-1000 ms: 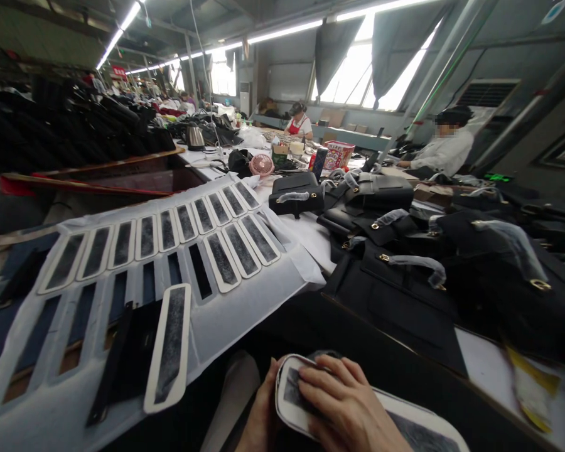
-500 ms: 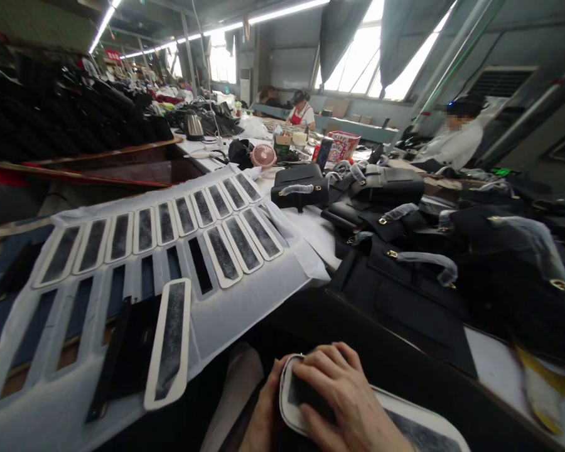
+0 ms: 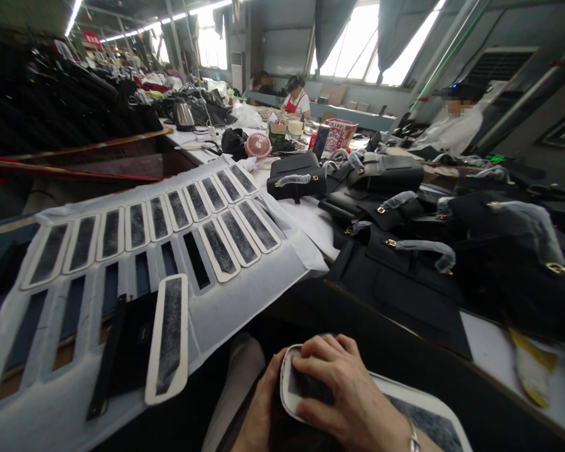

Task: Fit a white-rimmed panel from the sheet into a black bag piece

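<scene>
Gripping one white-edged panel (image 3: 395,408), two hands (image 3: 311,402)

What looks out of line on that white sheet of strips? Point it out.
One white-bordered strip lies loose at the near edge of the white sheet, partly over a black piece, outside the two neat rows. Several slots in the near row hold no strip.
</scene>
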A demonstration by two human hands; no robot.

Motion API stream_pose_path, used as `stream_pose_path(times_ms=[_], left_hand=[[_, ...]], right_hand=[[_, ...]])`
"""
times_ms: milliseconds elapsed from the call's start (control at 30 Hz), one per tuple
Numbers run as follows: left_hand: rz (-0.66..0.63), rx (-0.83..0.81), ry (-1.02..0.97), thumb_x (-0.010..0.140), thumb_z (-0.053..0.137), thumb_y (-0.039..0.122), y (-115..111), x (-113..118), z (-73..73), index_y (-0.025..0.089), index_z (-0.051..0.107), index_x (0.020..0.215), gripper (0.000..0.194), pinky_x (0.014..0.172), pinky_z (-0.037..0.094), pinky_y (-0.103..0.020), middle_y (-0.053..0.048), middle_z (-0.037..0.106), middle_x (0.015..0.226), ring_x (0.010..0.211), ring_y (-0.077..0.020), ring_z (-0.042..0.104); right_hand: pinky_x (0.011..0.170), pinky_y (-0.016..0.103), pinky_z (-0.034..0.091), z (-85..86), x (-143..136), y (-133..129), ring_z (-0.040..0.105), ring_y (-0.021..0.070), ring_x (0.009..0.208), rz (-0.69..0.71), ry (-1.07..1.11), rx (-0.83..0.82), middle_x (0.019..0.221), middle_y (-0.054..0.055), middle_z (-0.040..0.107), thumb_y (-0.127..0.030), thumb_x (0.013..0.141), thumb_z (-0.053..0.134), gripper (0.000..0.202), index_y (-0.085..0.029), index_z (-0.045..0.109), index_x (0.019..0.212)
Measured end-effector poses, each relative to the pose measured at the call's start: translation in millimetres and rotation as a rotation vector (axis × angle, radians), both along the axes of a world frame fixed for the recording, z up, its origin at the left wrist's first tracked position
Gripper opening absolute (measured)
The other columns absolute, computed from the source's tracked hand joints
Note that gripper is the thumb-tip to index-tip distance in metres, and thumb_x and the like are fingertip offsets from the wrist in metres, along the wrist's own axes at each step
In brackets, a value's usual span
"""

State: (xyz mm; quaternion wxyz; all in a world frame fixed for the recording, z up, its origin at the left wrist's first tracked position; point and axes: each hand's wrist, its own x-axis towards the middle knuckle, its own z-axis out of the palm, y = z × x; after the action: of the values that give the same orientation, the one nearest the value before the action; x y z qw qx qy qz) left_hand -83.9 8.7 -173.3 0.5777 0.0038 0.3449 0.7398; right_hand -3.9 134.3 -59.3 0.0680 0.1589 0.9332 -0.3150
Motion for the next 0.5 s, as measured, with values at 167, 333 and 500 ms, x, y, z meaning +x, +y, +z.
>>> stream_pose_path(times_ms=[167, 333, 500], left_hand=[[0.016, 0.0, 0.129, 0.086, 0.059, 0.058, 2, 1, 3.8, 0.026, 0.073, 0.111, 0.043, 0.117, 0.032, -0.049, -0.007, 0.07, 0.122, 0.133, -0.0344, 0.049], [0.007, -0.109, 0.228, 0.088, 0.058, 0.055, -6, -1, -4.9, 0.026, 0.071, 0.114, 0.041, 0.12, 0.028, -0.045, -0.004, 0.065, 0.131, 0.139, -0.0326, 0.041], [0.084, -0.027, 0.218, 0.091, 0.056, 0.049, -2, 0, 9.0, 0.021, 0.068, 0.119, 0.042, 0.115, 0.036, -0.044, -0.007, 0.066, 0.129, 0.13, -0.0311, 0.051]], right_hand=[[0.096, 0.042, 0.024, -7.4, 3, -5, 0.054, 0.0194, 0.098, -0.046, 0.048, 0.036, 0.1, -0.006, 0.064, -0.023, 0.075, 0.072, 0.022, -0.03, 0.064, 0.094], [0.099, 0.047, 0.02, -5.9, 1, -9, 0.054, 0.022, 0.102, 0.001, 0.009, 0.114, 0.105, -0.003, 0.064, -0.024, 0.079, 0.069, 0.02, -0.029, 0.063, 0.097], [0.096, 0.045, 0.023, -7.9, -4, -12, 0.054, 0.0197, 0.097, -0.006, 0.036, 0.143, 0.097, -0.003, 0.064, -0.02, 0.077, 0.067, 0.008, -0.023, 0.06, 0.081]])
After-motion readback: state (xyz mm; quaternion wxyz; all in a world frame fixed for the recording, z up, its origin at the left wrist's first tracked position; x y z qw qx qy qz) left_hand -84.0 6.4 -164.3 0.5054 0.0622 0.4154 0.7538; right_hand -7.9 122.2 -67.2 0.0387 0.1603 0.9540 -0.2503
